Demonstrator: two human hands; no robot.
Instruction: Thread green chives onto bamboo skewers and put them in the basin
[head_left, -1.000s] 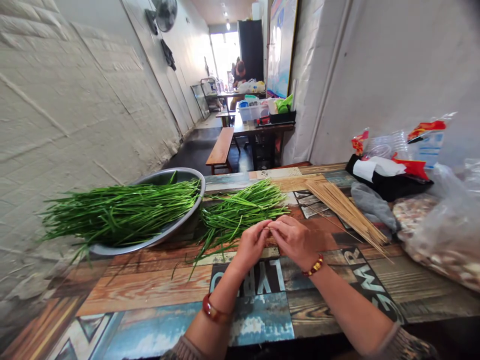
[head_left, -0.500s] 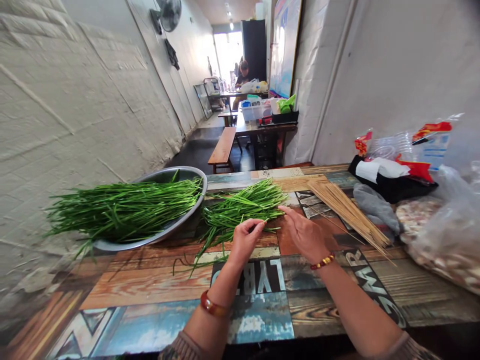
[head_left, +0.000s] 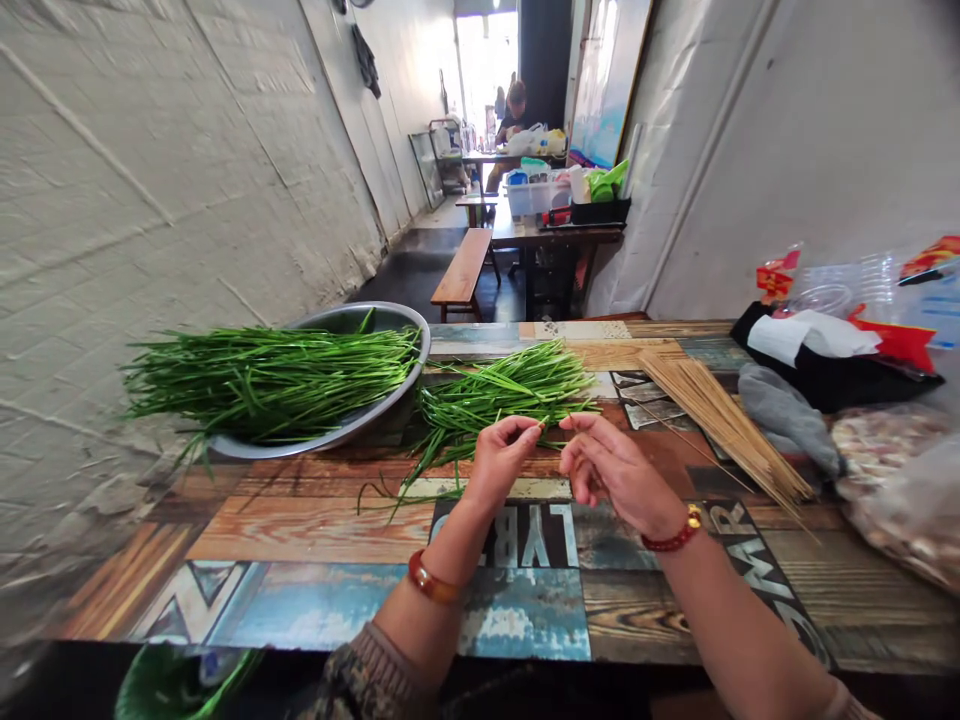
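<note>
Fingertips (head_left: 533,434) of the left hand (head_left: 495,462) are close together, thumb to forefinger; whether they pinch a thin stem, I cannot tell; the right hand (head_left: 619,475) faces them from just beside, forefinger outstretched, the other fingers bent and loosely parted; a reddish-brown bangle (head_left: 433,581) rings the left wrist, a red bracelet (head_left: 671,541) with a gold piece the right; just beyond both hands lies a loose pile of green stalks (head_left: 502,392) on the patchwork-patterned table (head_left: 307,525); to its left, a metal basin (head_left: 405,397) bears a larger heap of greens (head_left: 270,380), leaves hanging over the rim; to its right, thin wooden sticks (head_left: 724,425) lie fanned beside a grey plastic bag (head_left: 784,415); well beyond, a person (head_left: 514,120) sits at a far table (head_left: 478,158).
</note>
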